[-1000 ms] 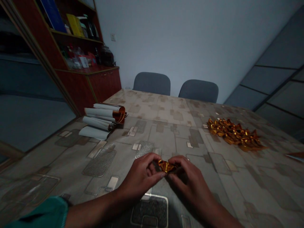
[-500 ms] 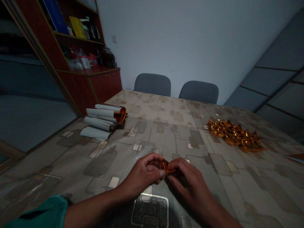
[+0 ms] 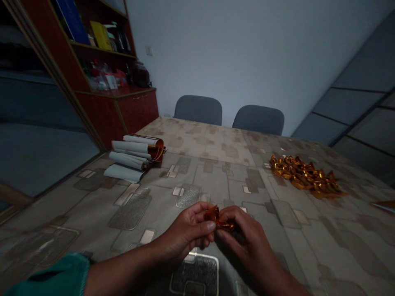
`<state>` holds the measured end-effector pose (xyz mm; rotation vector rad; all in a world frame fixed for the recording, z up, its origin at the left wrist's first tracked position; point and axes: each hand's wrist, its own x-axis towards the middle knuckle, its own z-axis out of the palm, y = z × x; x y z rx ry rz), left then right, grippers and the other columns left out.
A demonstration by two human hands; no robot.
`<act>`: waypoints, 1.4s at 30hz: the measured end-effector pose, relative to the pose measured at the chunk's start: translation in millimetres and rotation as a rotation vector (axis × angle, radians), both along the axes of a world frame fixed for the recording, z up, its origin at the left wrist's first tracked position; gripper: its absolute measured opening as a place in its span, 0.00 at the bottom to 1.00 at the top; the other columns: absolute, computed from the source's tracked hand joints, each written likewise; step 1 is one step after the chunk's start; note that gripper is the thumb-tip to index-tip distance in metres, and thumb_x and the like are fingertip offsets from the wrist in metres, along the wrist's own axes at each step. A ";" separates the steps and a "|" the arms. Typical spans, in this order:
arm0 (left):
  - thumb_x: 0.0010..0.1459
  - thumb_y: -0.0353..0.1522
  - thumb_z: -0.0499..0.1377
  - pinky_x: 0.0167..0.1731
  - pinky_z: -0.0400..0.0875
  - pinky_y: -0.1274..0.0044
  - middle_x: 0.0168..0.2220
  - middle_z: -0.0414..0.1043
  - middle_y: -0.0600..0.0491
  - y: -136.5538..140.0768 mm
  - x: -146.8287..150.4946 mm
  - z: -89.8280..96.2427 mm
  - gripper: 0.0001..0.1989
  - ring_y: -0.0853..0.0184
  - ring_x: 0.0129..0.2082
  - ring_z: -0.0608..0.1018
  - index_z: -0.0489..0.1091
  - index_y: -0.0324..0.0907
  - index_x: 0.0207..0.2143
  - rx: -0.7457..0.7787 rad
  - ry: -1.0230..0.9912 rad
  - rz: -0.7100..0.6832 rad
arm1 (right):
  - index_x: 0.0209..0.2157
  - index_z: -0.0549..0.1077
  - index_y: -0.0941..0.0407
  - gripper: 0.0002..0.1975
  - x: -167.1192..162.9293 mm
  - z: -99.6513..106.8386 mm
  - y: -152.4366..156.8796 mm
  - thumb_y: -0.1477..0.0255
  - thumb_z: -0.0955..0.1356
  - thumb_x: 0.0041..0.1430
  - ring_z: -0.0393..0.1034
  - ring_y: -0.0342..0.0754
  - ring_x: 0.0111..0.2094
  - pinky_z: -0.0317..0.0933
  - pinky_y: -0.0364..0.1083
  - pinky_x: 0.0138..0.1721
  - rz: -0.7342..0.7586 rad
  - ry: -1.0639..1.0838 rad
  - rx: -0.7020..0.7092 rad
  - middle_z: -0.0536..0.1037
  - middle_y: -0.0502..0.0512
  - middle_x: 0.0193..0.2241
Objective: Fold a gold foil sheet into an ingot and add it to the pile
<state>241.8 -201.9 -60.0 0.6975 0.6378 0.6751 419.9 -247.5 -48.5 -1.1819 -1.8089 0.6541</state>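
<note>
Between both hands, just above the near part of the table, is a small folded piece of shiny gold foil paper (image 3: pixel 215 213). My left hand (image 3: pixel 193 227) pinches its left side, thumb in front and fingers behind. On its right side my right hand (image 3: pixel 242 230) is closed, with fingertips and thumb pressing the foil. The fingers cover part of the piece. At the right of the table lies a cluster of several folded gold foil pieces (image 3: pixel 305 176), apart from the hands.
Rolled or bent sheets (image 3: pixel 132 158), pale outside and gold inside, lie at the table's left. A patterned cloth covers the table (image 3: pixel 212 144). Two grey chairs (image 3: pixel 198 109) stand behind it. A flat gold-edged sheet (image 3: pixel 384 204) lies at the right edge. A red-brown cabinet (image 3: pixel 135 109) stands back left.
The foil piece has turned in my fingers, and a flap now stands up at its left side. My left hand has shifted slightly downward; my right hand stays nearly in place.
</note>
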 end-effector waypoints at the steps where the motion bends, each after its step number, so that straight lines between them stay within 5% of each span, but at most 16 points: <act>1: 0.44 0.33 0.75 0.23 0.62 0.84 0.32 0.72 0.58 -0.2 0.1 -0.7 0.25 0.79 0.21 0.73 0.67 0.41 0.42 0.000 -0.007 -0.004 | 0.35 0.71 0.53 0.04 -0.2 -0.1 0.5 0.77 0.69 0.61 0.71 0.45 0.33 0.63 0.44 0.34 -0.007 0.011 -0.008 0.76 0.50 0.33; 8: 0.49 0.33 0.72 0.25 0.65 0.82 0.36 0.73 0.55 3.1 -1.6 -9.5 0.23 0.77 0.24 0.74 0.67 0.41 0.45 0.080 -0.034 -0.021 | 0.34 0.72 0.54 0.01 0.1 0.9 2.5 0.73 0.69 0.60 0.71 0.47 0.32 0.63 0.45 0.33 -0.034 0.076 -0.120 0.76 0.51 0.32; 13: 0.54 0.34 0.68 0.27 0.68 0.78 0.39 0.72 0.53 10.4 -4.7 -8.7 0.21 0.74 0.26 0.75 0.67 0.42 0.48 0.221 0.091 0.114 | 0.35 0.72 0.54 0.02 16.1 5.9 10.6 0.73 0.67 0.60 0.72 0.49 0.32 0.64 0.46 0.34 -0.146 -0.075 -0.055 0.77 0.53 0.32; 19: 0.55 0.37 0.66 0.26 0.70 0.76 0.40 0.71 0.52 12.1 -5.5 -12.0 0.18 0.73 0.25 0.74 0.68 0.41 0.45 0.371 0.172 0.074 | 0.40 0.72 0.54 0.08 85.5 1.2 34.3 0.68 0.64 0.61 0.74 0.52 0.33 0.65 0.48 0.35 -0.457 -0.500 0.092 0.80 0.58 0.36; 31: 0.53 0.41 0.66 0.25 0.69 0.77 0.37 0.72 0.51 10.3 -3.6 -7.6 0.18 0.73 0.23 0.74 0.70 0.39 0.40 0.413 0.221 0.042 | 0.35 0.73 0.57 0.11 225.7 4.7 54.2 0.65 0.64 0.56 0.74 0.58 0.30 0.59 0.49 0.29 -0.963 -0.686 0.119 0.80 0.64 0.30; 42: 0.56 0.42 0.65 0.26 0.68 0.78 0.37 0.73 0.51 10.2 -4.3 -14.0 0.16 0.74 0.23 0.73 0.70 0.40 0.40 0.451 0.269 0.001 | 0.37 0.76 0.56 0.06 222.1 -26.9 68.4 0.71 0.67 0.59 0.73 0.54 0.35 0.57 0.46 0.30 -0.898 -0.854 0.007 0.80 0.60 0.36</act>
